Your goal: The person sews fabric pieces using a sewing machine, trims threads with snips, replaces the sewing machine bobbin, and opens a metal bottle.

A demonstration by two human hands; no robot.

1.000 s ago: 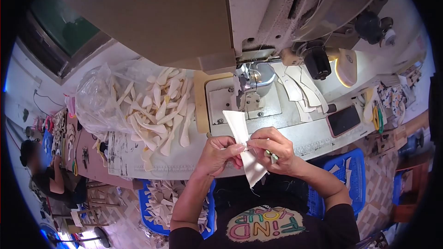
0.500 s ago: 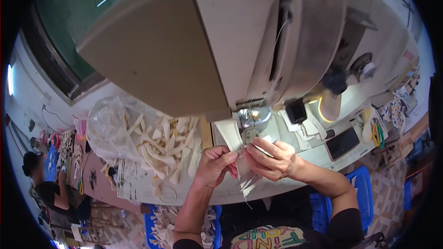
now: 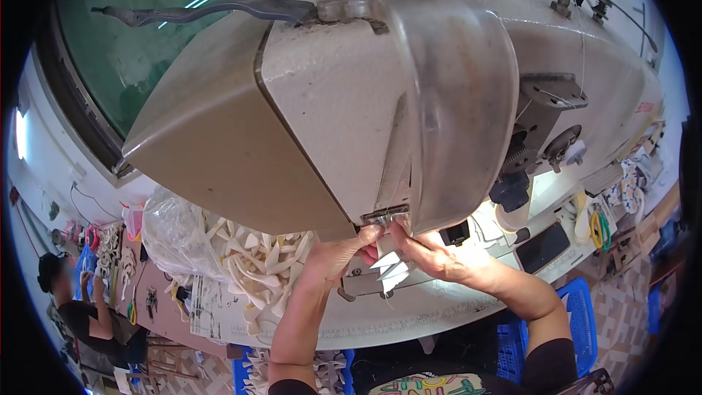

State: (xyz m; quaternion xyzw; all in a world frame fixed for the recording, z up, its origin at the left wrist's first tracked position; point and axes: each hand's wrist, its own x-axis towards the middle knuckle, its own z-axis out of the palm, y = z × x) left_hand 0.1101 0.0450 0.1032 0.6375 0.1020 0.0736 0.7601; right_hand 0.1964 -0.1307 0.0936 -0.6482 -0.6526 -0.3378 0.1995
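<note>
A large sewing machine (image 3: 344,95) fills the upper middle, its head hiding part of the work area. Just below its needle area, my left hand (image 3: 340,249) pinches a white fabric piece (image 3: 391,272) from the left. My right hand (image 3: 435,254) grips the same piece from the right, fingers closed and close to my left fingertips. The lower end of the fabric hangs between both hands with loose thread beneath it. Its upper end is hidden behind the hands and the machine head.
Pale curved pieces (image 3: 256,267) lie left beside a clear plastic bag (image 3: 179,230). At right are a phone (image 3: 542,250) and green-handled scissors (image 3: 601,230). Blue baskets (image 3: 581,322) stand below the table. Another person (image 3: 88,314) sits far left.
Both hands have brought the fabric piece up from the table's front edge to below the machine head. The view has tilted, showing more of the machine's top.
</note>
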